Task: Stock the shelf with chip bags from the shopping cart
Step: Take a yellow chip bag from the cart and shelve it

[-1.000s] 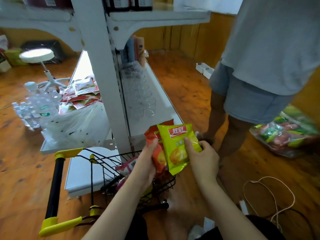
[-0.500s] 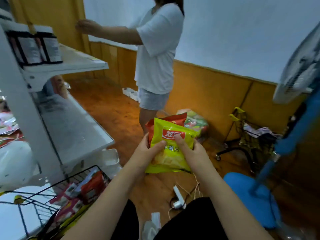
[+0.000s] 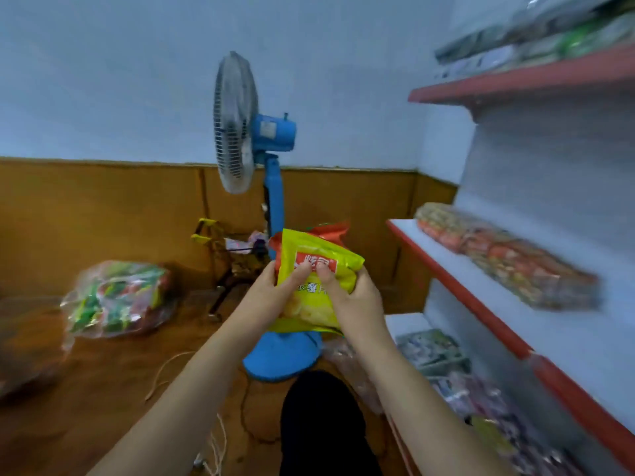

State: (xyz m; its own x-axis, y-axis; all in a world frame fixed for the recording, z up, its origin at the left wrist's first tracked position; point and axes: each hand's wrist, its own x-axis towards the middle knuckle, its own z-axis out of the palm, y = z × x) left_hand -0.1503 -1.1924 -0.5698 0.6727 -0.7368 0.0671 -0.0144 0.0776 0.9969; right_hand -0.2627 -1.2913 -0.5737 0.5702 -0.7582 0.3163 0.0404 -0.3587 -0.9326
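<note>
i'm judging the job as only partly done: the shelf on my right is already carrying a row of packets along its back, with bare white board showing in front of them, and the bags i'm carrying aren't on it yet. the shopping cart isn't showing from here, so i can't tell how much is left in it. i'm holding a yellow chip bag upright in front of me, with a red chip bag pressed close behind it. my left hand is curling round the left edge, thumb laid across the front. my right hand is gripping the right side, thumb pinching near the label.
</note>
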